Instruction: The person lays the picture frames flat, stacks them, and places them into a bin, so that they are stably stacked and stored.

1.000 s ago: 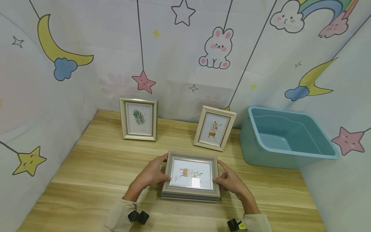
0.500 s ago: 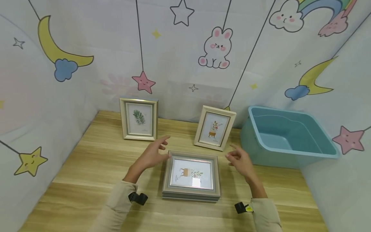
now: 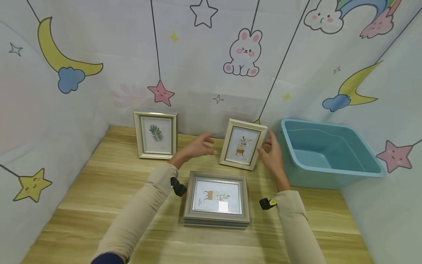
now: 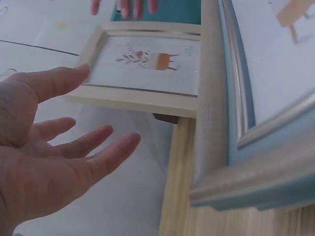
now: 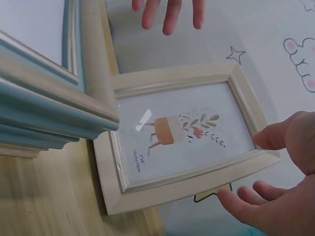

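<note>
A cream picture frame (image 3: pixel 242 145) with a potted-plant print stands upright, slightly tilted, at the back of the table. My left hand (image 3: pixel 197 146) reaches toward its left side, fingers spread and apart from it. At the other side is my right hand (image 3: pixel 271 156); in the right wrist view its thumb tip (image 5: pixel 263 140) is right at the frame's border, while the other fingers (image 5: pixel 241 206) spread past the edge. Nearer to me lies a stack of grey-beige picture frames (image 3: pixel 215 219), the top one showing a similar print sideways. Neither hand touches this stack.
A second upright picture frame (image 3: pixel 155 135) with a green leaf print stands at the back left. To the right of my right hand is a blue plastic tub (image 3: pixel 310 179). A cartoon-printed curtain (image 3: pixel 194 73) closes off the wooden table (image 3: pixel 99 205) behind.
Both hands have let go of the stack's sides and moved away from me to either side of the cream upright frame. The stack and upright frames stay in place.
</note>
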{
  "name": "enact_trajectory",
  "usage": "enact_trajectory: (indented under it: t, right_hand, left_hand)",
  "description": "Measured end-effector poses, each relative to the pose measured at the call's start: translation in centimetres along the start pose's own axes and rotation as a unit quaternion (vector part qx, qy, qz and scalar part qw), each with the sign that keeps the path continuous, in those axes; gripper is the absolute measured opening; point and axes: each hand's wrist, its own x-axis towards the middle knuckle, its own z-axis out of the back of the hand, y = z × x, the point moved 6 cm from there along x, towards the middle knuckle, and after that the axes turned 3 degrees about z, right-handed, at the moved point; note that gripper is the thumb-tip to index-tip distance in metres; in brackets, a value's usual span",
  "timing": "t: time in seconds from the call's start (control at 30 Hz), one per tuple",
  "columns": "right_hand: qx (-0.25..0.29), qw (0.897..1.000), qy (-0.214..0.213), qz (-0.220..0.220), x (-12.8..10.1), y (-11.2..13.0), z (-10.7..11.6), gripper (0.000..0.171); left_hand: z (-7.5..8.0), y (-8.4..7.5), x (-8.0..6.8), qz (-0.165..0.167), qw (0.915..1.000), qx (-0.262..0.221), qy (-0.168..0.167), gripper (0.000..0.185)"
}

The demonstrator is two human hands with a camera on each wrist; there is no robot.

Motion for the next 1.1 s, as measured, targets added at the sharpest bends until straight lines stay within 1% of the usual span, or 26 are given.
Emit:
enact_trajectory:
  t: [0.1, 0.2, 0.27, 0.37, 0.43, 0.53, 0.63, 0.73, 0.83, 0.93, 1.1]
  right_hand:
    - [-0.031, 0.999, -0.02, 0.009, 1.1, 0.1, 0.0, 0.08]
    - [-0.049, 0.998, -0.024, 0.012, 1.9, -0.3, 0.0, 0.078]
    - [-0.056, 0.998, -0.018, 0.017, 2.4, -0.6, -0.1, 0.075]
    - [-0.056, 0.998, -0.004, 0.019, 2.8, -0.8, -0.5, 0.071]
    - [-0.058, 0.998, -0.002, 0.023, 3.0, -0.9, -0.7, 0.068]
    - [-0.054, 0.998, -0.012, 0.029, 3.1, -0.9, -0.7, 0.066]
    - [-0.052, 0.997, -0.029, 0.044, 3.3, -1.0, -0.8, 0.064]
    - [-0.042, 0.996, -0.05, 0.066, 3.3, -1.0, -0.8, 0.065]
    - [-0.034, 0.994, -0.067, 0.085, 3.1, -1.0, -0.8, 0.066]
    - [-0.035, 0.992, -0.07, 0.095, 2.8, -0.9, -0.7, 0.066]
    - [-0.06, 0.988, -0.07, 0.123, 2.3, 0.5, -0.3, 0.066]
  left_hand:
    - [-0.6, 0.2, 2.1, 0.009, 0.9998, -0.017, -0.007, 0.084]
    - [-1.7, 0.6, 3.9, 0.014, 0.9996, -0.024, -0.006, 0.091]
    - [-2.3, 0.9, 4.8, 0.019, 0.9992, -0.034, -0.005, 0.095]
    - [-3.1, 1.3, 5.7, 0.027, 0.9984, -0.049, -0.008, 0.101]
    - [-3.5, 1.5, 5.9, 0.035, 0.9974, -0.062, -0.012, 0.101]
    - [-3.8, 1.7, 6.3, 0.035, 0.9975, -0.058, -0.018, 0.099]
    - [-3.9, 1.8, 6.7, 0.027, 0.9978, -0.049, -0.034, 0.096]
    - [-4.1, 1.9, 6.9, 0.015, 0.9975, -0.05, -0.046, 0.094]
    - [-4.3, 1.8, 6.8, 0.006, 0.9973, -0.052, -0.051, 0.093]
    - [-4.3, 1.8, 6.6, 0.0, 0.9974, -0.048, -0.054, 0.095]
    - [-3.7, 1.1, 5.9, -0.011, 0.9973, -0.045, -0.056, 0.099]
